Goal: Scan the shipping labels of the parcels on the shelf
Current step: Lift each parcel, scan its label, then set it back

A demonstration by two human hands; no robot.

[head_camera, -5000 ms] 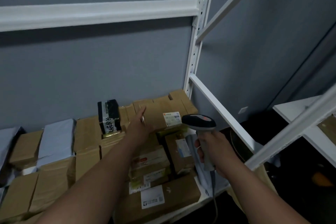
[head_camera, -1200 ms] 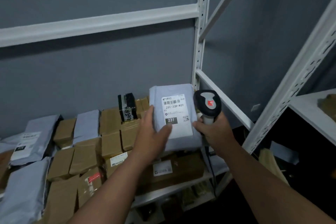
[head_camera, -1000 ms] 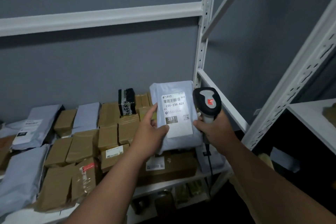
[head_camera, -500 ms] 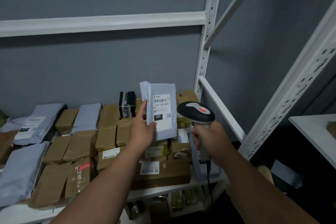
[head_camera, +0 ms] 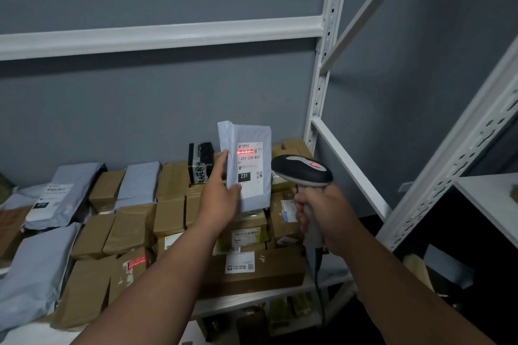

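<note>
A grey mailer parcel (head_camera: 246, 168) is gripped upright by the left hand (head_camera: 221, 199) at its lower left edge, thumb across the front, and is held above the cardboard boxes (head_camera: 134, 232) packed on the white shelf (head_camera: 252, 295). Its shipping label (head_camera: 250, 168) is crossed by a red scan line at the barcode. The handle of a barcode scanner (head_camera: 304, 176), just right of the parcel, is clasped by the right hand (head_camera: 325, 215).

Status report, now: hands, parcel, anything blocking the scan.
Left hand grips grey mailer, label facing scanner. Right hand grips scanner; red beam on barcode. Nothing between them.
</note>
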